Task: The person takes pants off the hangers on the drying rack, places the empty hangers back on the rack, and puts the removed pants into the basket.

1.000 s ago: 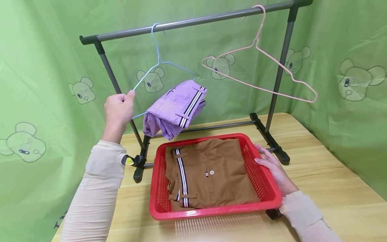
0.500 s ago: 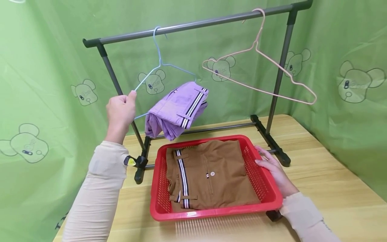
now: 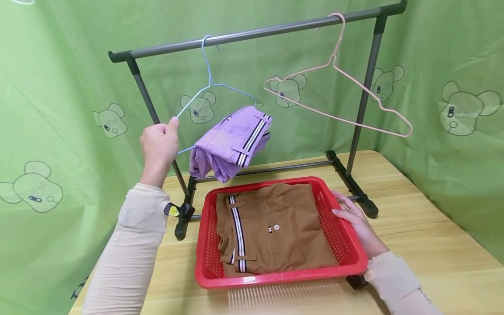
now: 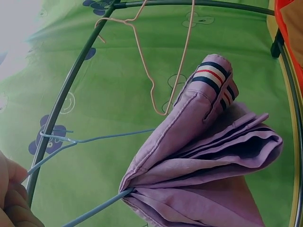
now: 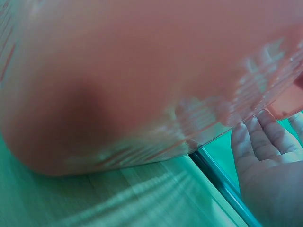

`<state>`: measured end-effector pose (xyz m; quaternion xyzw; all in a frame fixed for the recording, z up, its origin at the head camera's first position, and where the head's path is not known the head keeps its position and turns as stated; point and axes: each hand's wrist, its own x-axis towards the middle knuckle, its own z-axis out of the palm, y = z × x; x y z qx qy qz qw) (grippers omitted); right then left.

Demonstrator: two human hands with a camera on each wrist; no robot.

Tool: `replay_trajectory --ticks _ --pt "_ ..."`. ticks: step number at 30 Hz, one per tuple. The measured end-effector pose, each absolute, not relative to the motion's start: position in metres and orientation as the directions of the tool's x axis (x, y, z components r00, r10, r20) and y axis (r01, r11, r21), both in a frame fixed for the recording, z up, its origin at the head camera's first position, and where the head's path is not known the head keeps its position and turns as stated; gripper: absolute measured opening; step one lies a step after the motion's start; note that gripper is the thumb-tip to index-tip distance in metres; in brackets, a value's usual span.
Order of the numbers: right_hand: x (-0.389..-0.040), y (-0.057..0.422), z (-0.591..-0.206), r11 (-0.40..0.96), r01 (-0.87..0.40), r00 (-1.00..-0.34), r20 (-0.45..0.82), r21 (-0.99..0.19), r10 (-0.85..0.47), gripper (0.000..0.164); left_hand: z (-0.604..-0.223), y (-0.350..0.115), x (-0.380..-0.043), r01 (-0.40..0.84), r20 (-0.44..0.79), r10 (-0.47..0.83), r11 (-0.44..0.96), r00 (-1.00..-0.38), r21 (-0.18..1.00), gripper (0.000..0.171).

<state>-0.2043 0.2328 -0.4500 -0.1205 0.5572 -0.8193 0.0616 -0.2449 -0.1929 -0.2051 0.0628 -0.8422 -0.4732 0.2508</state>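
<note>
My left hand (image 3: 159,146) grips one side of a light blue wire hanger (image 3: 232,87) whose hook sits over the rack's top rail. Folded purple trousers (image 3: 232,140) with a striped waistband drape over its lower bar; the left wrist view shows their layered folds (image 4: 203,161). With its thumb on the right rim, my right hand (image 3: 360,225) holds a red plastic basket (image 3: 283,278), tilted over the table. Folded brown trousers (image 3: 293,240) lie in this basket. From the right wrist, the basket's underside (image 5: 142,71) shows, the fingers (image 5: 262,137) touching its edge.
A grey metal clothes rack (image 3: 267,31) with black feet (image 3: 352,183) stands on the wooden table (image 3: 425,236). On the rail's right part hangs a pink wire hanger (image 3: 334,116) without clothes. Green printed curtain (image 3: 437,39) encloses the back and sides.
The head view has shifted slightly, so the rack appears a little lower and farther right. Both hands keep their holds, with the blue hanger barely moved along the rail.
</note>
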Motion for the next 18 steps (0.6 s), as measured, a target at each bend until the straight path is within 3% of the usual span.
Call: replay_trajectory --ticks 18 --pt "-0.2034 0.2328 -0.4502 -0.353 -0.025 -0.964 0.116 -0.935 -0.239 0.047 -0.2024 -0.1892 -0.2418 0.171 0.398 -0.358 0.523 -0.844 0.835 0.051"
